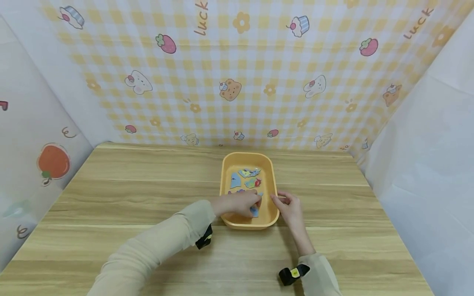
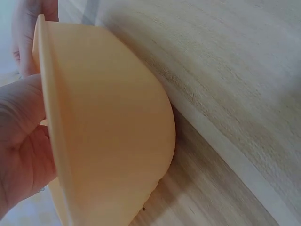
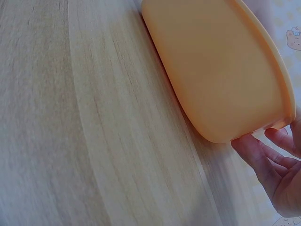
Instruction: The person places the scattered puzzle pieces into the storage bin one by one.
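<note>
A yellow-orange plastic tray [image 1: 268,213] with rounded corners stands on the table. Inside lie several flat printed pieces that look like puzzle pieces, among them a plain blue piece [image 1: 235,181], a yellow-and-blue piece [image 1: 249,172] and a green-and-red piece [image 1: 253,183]. My left hand [image 1: 240,203] reaches over the left rim into the tray, fingers bent down beside a blue piece [image 1: 254,211]; its fingertips are hidden, so a grip cannot be made out. At the tray's right side, my right hand [image 1: 289,205] holds the edge, with fingertips [image 3: 244,143] against the outer wall.
The wood-grain table [image 1: 148,181] spreads to both sides of the tray. A yellow checked cloth [image 1: 207,65] with cartoon prints hangs behind it, and white sheets [image 1: 426,164] stand at the sides. Each wrist carries a black camera [image 1: 290,276].
</note>
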`<state>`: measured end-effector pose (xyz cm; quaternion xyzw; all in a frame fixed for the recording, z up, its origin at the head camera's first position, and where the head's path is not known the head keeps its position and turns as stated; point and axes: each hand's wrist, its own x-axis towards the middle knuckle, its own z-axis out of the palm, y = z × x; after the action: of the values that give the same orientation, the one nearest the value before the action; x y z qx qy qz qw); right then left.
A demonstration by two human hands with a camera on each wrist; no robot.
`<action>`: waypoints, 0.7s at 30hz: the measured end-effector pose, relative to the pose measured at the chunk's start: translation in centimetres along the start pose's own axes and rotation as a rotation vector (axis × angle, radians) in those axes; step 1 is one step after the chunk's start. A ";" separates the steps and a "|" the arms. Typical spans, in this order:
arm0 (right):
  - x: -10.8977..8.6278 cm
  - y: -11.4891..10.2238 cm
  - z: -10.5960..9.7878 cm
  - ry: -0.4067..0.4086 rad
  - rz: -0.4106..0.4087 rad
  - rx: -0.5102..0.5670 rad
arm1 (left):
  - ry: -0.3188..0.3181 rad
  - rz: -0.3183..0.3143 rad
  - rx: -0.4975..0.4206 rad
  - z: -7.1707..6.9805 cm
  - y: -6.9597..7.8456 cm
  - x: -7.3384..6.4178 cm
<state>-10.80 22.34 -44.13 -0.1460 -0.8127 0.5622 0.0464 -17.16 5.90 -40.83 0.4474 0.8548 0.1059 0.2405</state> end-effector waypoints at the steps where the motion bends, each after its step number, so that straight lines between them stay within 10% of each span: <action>1: 0.0 0.0 0.0 -0.003 0.004 0.001 | 0.012 0.006 -0.009 0.0 -0.1 -0.1; 21: 0.3 1.4 -1.4 -0.014 -0.070 -0.073 | 0.506 0.139 -0.114 0.4 -3.7 -7.0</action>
<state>-10.52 24.17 -44.99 -0.1154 -0.8375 0.5313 0.0550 -16.18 -1.96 -40.43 0.4502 0.8476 0.2787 0.0361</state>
